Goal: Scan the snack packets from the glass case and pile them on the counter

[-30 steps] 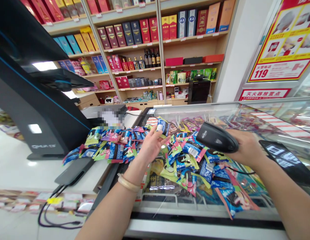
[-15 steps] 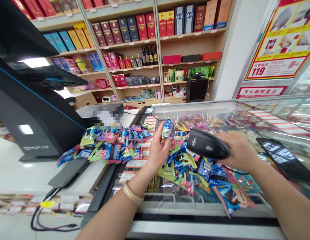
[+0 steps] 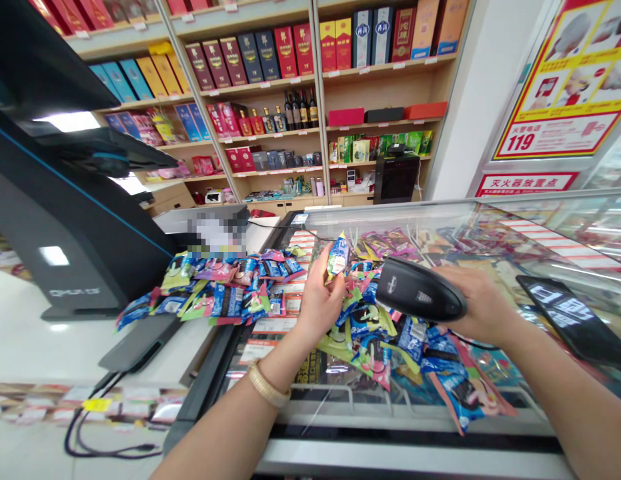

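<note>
Between the fingers of my left hand [image 3: 322,293] is a small blue and yellow-green snack packet [image 3: 339,256], held up over the freezer top. My right hand [image 3: 477,303] is wrapped round a black barcode scanner [image 3: 420,291], whose head points left toward that packet. Beneath both hands lies a loose pile of blue, pink and green snack packets [image 3: 373,323] on the glass lid. A second heap of similar packets [image 3: 227,300] spreads across the counter edge to the left. The scanner's trigger side is hidden from me.
A dark point-of-sale terminal [image 3: 90,200] stands on the white counter [image 3: 20,333] at left. Toward the right, a black phone-like slab [image 3: 573,320] lies on the glass-topped freezer [image 3: 440,212]. Shelves with boxes and bottles [image 3: 303,110] line the back wall.
The packet in my left hand has tilted slightly and shows a bit more yellow edge. The scanner has shifted a touch to the right in the picture. Both piles look the same.
</note>
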Available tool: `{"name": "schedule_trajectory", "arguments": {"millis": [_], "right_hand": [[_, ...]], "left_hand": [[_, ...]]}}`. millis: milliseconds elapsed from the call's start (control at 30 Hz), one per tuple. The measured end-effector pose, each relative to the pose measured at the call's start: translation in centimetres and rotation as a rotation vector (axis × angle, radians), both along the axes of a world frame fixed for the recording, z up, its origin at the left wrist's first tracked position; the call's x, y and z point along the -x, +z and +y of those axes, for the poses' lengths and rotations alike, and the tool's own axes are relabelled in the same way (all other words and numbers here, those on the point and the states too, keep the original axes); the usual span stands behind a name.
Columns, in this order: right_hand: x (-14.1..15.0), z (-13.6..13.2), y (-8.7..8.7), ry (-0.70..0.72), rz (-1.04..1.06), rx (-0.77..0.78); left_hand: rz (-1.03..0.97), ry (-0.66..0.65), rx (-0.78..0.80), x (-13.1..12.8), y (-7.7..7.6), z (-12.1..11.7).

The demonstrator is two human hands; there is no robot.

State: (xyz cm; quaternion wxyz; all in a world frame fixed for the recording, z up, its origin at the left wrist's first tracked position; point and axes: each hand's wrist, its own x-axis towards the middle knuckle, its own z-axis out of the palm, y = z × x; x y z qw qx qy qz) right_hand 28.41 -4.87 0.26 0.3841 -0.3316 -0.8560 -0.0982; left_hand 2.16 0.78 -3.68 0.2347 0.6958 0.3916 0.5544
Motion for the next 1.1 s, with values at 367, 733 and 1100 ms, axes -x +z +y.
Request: {"name": "schedule_trajectory", "arguments": {"millis": [367,733,1100], "right_hand": [[-4.2,1.8,-0.3,-0.366,0.085,-0.099],[-5.9,2.8,-1.2,-0.499,0.107,-0.025],[-6.2,3.3,-2.5,-0.468,0.085,0.037]], "left_hand": [[0.317,-0.232,-0.132,0.2,-0.1,-0.7],[0.480,-0.183,-0.176,1.1,0.9,-0.6],[1.070,0.743,0.296,8.4,2.9,3.0]]}}
